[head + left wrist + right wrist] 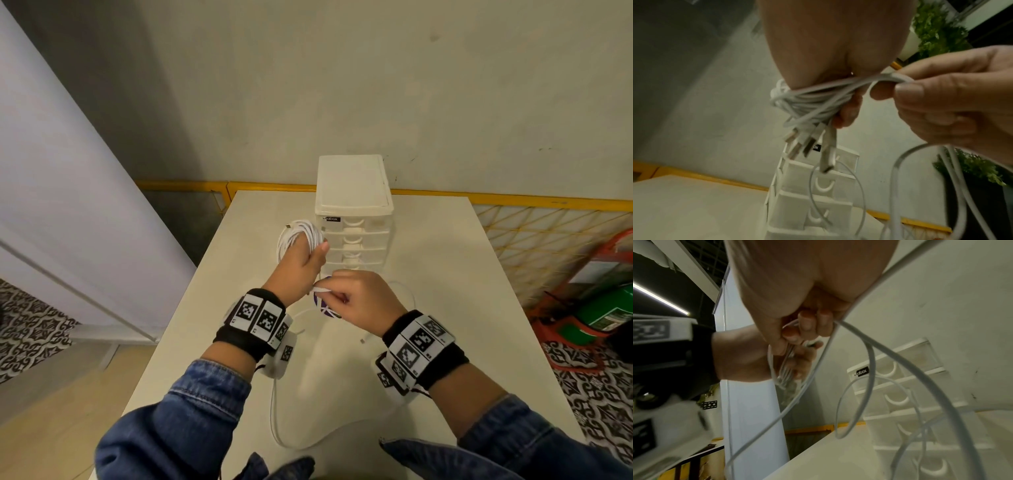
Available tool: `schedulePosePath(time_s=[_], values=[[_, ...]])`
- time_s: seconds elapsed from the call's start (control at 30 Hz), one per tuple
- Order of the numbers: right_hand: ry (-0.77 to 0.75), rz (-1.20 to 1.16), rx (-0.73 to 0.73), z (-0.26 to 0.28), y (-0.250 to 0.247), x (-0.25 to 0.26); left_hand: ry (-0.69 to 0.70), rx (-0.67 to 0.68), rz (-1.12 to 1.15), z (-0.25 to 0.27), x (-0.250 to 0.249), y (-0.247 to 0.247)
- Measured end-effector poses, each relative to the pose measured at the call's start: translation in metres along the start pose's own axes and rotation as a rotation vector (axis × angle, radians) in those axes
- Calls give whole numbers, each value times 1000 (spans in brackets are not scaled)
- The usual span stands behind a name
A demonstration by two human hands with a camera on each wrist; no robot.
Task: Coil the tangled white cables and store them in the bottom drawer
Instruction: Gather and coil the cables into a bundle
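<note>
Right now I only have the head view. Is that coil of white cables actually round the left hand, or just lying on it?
Observer: In the left wrist view the coil of white cables wraps round the left hand, across its fingers.
Operator: Plug ends?
Observer: Several metal-tipped plugs hang bunched below the coil.
Operator: Right hand?
Observer: The right hand pinches a flattened bunch of strands from the coil between thumb and forefinger.
</note>
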State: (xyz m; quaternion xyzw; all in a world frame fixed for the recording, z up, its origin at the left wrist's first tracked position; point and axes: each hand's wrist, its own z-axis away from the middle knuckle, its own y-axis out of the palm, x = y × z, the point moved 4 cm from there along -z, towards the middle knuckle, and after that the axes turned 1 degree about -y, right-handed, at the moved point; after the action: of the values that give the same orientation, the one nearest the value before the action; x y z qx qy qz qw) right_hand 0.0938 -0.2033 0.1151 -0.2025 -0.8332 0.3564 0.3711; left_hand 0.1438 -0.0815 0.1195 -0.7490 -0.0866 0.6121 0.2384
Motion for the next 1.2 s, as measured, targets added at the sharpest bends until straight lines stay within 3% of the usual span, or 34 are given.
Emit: schedulePosePath(time_s=[0.07,0.2,0.3,0.4,0.6,0.73,1.0,1.2], values=[[-14,54,-24,-3,-9,0,-66,65,-80,3,1,4],[53,28,-57,-6,-28,-1,-224,221,185,10,0,10],[235,-27,-125,-8,-47,-13,-232,294,187,15,-3,8],[258,-36,-190,-9,-57,-24,-184,358,141,20,-5,9],[137,-61,-214,-1,-37,-40,-199,374,508,22,-20,12],[145,-120,-196,4,-26,-44,-178,379,642,22,-27,11],[329,-236,-183,13,-13,-54,-126,335,816,20,-35,2],[614,-779,-383,17,-14,-57,-111,254,838,19,-34,2]])
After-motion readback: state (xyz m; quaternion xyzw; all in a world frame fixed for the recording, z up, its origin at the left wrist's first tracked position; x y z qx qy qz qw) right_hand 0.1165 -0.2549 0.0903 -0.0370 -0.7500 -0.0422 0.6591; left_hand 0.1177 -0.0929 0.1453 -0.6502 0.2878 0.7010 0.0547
